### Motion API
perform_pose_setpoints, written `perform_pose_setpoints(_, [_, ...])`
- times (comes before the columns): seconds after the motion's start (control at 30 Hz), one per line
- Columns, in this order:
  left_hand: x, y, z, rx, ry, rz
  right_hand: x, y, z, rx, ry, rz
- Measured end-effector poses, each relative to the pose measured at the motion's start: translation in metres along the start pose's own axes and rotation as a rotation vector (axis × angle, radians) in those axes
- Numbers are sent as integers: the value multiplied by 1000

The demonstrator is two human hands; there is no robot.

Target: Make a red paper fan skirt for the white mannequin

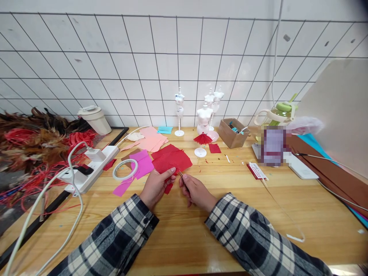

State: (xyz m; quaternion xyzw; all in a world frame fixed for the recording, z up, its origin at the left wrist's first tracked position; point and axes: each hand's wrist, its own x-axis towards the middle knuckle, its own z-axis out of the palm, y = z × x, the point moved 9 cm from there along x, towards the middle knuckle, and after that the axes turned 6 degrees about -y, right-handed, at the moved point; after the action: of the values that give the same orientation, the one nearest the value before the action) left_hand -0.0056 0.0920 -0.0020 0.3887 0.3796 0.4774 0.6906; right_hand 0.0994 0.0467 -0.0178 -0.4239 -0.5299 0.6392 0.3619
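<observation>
My left hand [158, 186] is closed, its thumb and fingers pinching the near edge of a piece of red crepe paper [171, 158]. A narrow red strip [168, 188] hangs just below those fingers. Close beside it, my right hand [197, 190] is closed around a slim dark tool [181, 174], whose tip points at the paper's edge. Most of the tool is hidden in the fist, so its exact kind does not show. Beyond the hands, a fan-like red pleated skirt [202, 138] sits at the foot of a white mini dress form [204, 117].
Left of the hands lie magenta paper [143, 164], a tape roll [115, 174] and pink paper [151, 138]. A power strip [99, 168] with looping cables stands farther left. At the back are another dress form [179, 111] and a cardboard box [230, 137]; a white laptop-like slab [301, 168] lies right.
</observation>
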Motion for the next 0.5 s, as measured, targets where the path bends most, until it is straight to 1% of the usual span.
perform_pose_setpoints(0.17, [-1,-6,3,36,-32,-25,0,-2,-3,-23,27,-6])
perform_pose_setpoints(0.5, [-2,-6,5,28,-22,-5,-2,-6,-4,12,66,-16])
